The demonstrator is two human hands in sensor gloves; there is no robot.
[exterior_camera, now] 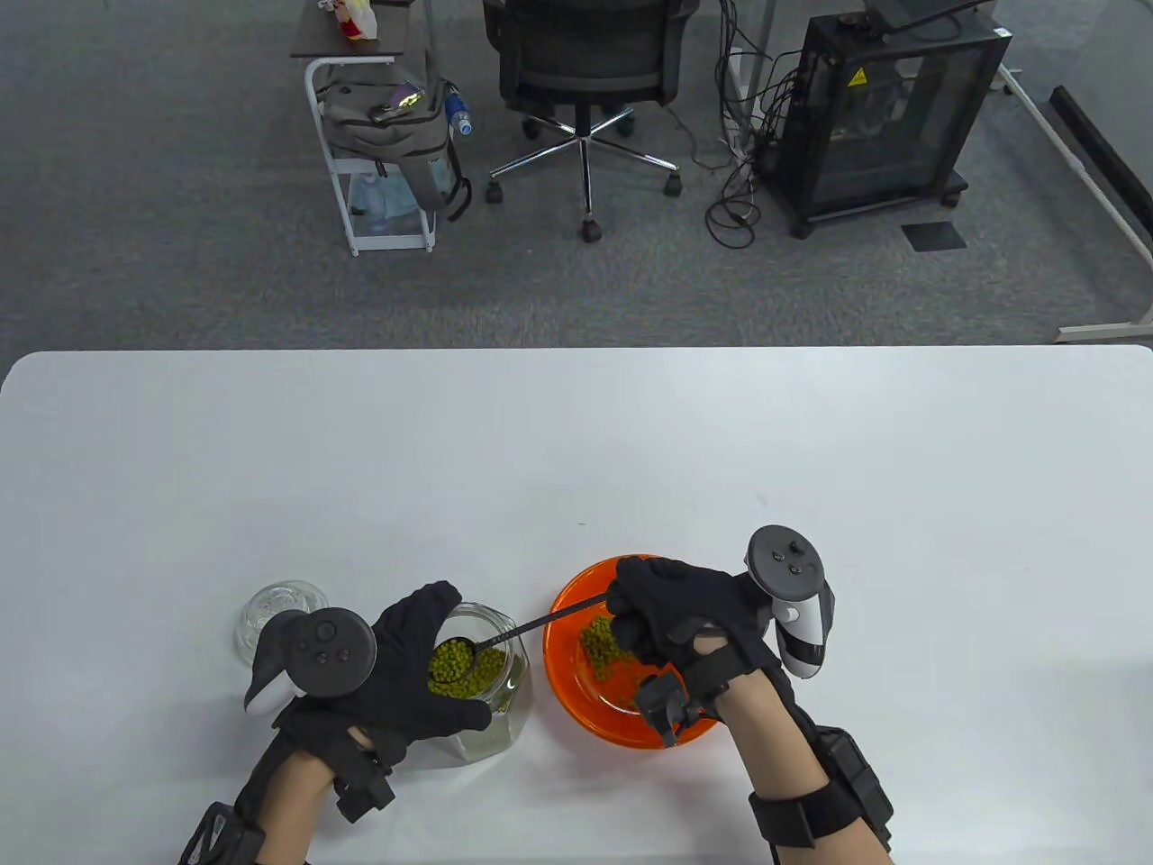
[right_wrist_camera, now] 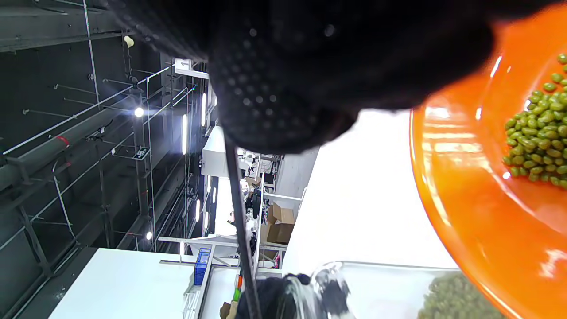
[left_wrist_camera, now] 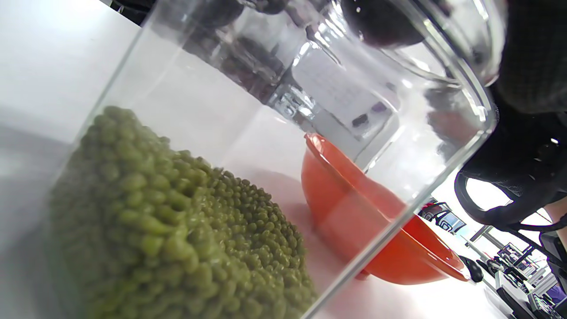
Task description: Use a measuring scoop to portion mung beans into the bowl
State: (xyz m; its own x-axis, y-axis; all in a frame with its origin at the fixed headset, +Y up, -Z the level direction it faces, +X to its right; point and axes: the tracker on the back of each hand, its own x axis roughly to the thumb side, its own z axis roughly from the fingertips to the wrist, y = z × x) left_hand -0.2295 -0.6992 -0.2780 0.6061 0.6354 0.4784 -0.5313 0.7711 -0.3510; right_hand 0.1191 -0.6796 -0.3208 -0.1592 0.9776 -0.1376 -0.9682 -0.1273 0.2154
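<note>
A clear glass jar (exterior_camera: 491, 712) of green mung beans (left_wrist_camera: 177, 230) stands at the front left of the table. My left hand (exterior_camera: 410, 671) grips it from the left, fingers curled over its rim. An orange bowl (exterior_camera: 563, 649) with a small heap of beans (exterior_camera: 605, 651) sits just right of the jar. My right hand (exterior_camera: 671, 613) hovers over the bowl and pinches the thin dark handle of the measuring scoop (exterior_camera: 527, 626). The scoop's head (exterior_camera: 450, 660), full of beans, sits in the jar's mouth. In the right wrist view the handle (right_wrist_camera: 239, 208) runs down from my gloved fingers (right_wrist_camera: 283, 88) beside the bowl (right_wrist_camera: 469, 190).
The jar's glass lid (exterior_camera: 281, 614) lies on the table left of my left hand. Beyond the table's far edge stand an office chair (exterior_camera: 585, 81), a white cart with a bag (exterior_camera: 387, 135) and a black cabinet (exterior_camera: 887, 117).
</note>
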